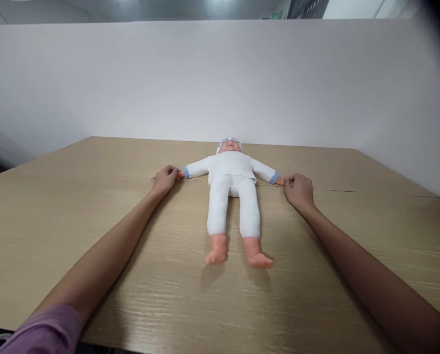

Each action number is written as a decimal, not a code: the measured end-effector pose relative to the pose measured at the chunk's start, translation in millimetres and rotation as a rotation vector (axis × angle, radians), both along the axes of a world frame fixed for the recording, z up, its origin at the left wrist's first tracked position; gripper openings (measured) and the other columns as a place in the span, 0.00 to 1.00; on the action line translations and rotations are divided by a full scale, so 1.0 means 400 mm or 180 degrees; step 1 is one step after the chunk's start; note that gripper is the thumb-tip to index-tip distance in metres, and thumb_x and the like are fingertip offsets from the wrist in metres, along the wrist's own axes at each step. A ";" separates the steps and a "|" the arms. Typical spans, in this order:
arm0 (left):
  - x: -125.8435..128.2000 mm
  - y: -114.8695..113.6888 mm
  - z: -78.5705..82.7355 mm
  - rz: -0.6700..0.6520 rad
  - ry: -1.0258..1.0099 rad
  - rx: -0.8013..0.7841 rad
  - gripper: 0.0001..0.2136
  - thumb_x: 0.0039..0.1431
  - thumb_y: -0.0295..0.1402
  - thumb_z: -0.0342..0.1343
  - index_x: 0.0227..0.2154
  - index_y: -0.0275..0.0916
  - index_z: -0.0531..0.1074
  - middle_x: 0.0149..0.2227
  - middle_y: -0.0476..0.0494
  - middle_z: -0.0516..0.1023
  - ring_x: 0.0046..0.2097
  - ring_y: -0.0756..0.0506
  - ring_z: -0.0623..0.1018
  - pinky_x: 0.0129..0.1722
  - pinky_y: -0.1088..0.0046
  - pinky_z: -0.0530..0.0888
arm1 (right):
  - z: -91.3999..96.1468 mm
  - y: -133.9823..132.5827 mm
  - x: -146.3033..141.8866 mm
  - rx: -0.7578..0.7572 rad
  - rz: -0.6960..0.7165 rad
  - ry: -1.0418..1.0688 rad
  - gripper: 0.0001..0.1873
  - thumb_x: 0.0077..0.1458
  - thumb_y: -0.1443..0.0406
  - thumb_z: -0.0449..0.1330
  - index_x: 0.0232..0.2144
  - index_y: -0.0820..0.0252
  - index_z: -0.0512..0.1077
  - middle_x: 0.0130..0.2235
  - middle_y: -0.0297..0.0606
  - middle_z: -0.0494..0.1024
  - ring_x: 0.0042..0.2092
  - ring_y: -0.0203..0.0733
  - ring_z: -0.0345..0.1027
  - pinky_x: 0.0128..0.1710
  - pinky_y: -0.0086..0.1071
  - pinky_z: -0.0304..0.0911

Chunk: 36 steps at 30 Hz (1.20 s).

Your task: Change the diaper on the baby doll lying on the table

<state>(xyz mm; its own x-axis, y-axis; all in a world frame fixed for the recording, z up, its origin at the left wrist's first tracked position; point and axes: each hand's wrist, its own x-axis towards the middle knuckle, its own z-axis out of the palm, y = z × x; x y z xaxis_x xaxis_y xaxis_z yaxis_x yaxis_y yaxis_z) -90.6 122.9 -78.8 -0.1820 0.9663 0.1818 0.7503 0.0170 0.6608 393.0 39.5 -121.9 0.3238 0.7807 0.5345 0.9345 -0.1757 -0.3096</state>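
A baby doll (231,164) lies on its back on the table, its head away from me and its bare feet toward me. It wears a white long-sleeved top with blue cuffs, white trousers (217,206) and a white headband or cap (223,141) with blue print. Both doll arms are stretched out sideways. My left hand (165,178) pinches the doll's hand on the left side. On the other side, my right hand (299,190) has its fingers closed on the doll's other hand (280,181). The pinched fingertips are partly hidden.
The light wooden table (161,275) has a thin seam running across it near the doll's arms. A white partition (220,78) rises behind the far edge, with glass and a dark rack beyond it. A purple sleeve (48,329) covers my left upper arm.
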 end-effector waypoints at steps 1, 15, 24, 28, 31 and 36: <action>0.000 0.000 0.000 0.0003 0.0005 0.0003 0.14 0.65 0.42 0.49 0.39 0.47 0.80 0.46 0.44 0.86 0.54 0.35 0.78 0.60 0.53 0.62 | 0.000 0.000 0.000 -0.0001 0.0008 -0.0001 0.15 0.63 0.60 0.51 0.39 0.61 0.76 0.43 0.55 0.79 0.45 0.57 0.66 0.45 0.46 0.58; -0.003 0.000 -0.009 -0.0027 0.0078 0.0056 0.16 0.68 0.44 0.47 0.39 0.46 0.79 0.46 0.42 0.85 0.54 0.34 0.78 0.61 0.51 0.61 | -0.002 0.004 -0.005 -0.0040 0.0008 0.0058 0.17 0.65 0.61 0.49 0.42 0.63 0.76 0.45 0.56 0.79 0.47 0.57 0.66 0.47 0.46 0.58; -0.001 -0.004 -0.011 -0.0034 -0.0023 0.0101 0.16 0.68 0.44 0.47 0.39 0.45 0.79 0.46 0.41 0.85 0.56 0.33 0.77 0.63 0.50 0.59 | -0.001 0.002 -0.008 0.0003 0.0046 0.0062 0.16 0.64 0.59 0.51 0.42 0.61 0.75 0.44 0.54 0.79 0.47 0.57 0.66 0.48 0.46 0.58; 0.004 -0.017 -0.003 -0.0035 -0.0200 0.0158 0.16 0.68 0.45 0.47 0.41 0.47 0.79 0.45 0.44 0.86 0.53 0.37 0.79 0.64 0.52 0.60 | 0.001 0.001 -0.011 0.0026 0.0021 0.0079 0.17 0.65 0.59 0.50 0.43 0.61 0.75 0.45 0.55 0.79 0.46 0.57 0.66 0.48 0.46 0.58; 0.008 -0.028 0.003 -0.0062 -0.0281 0.0172 0.14 0.67 0.44 0.49 0.41 0.47 0.79 0.44 0.47 0.86 0.51 0.39 0.80 0.64 0.55 0.61 | 0.001 0.001 -0.011 -0.0009 -0.0001 0.0087 0.17 0.66 0.59 0.49 0.44 0.61 0.74 0.46 0.55 0.78 0.47 0.57 0.65 0.47 0.45 0.58; 0.010 -0.033 0.008 -0.0050 -0.0296 0.0148 0.12 0.64 0.43 0.54 0.40 0.45 0.79 0.45 0.46 0.86 0.51 0.39 0.80 0.59 0.59 0.66 | 0.001 0.002 -0.011 -0.0019 0.0070 0.0094 0.17 0.65 0.59 0.49 0.43 0.62 0.74 0.46 0.56 0.78 0.48 0.58 0.66 0.49 0.46 0.58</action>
<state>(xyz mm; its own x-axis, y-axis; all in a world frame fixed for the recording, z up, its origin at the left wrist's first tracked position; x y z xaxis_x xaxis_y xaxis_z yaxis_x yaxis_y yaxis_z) -86.6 109.9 -75.5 -0.1850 0.9601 0.2095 0.6857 -0.0265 0.7274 388.7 40.3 -121.7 0.3222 0.7910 0.5201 0.9286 -0.1571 -0.3362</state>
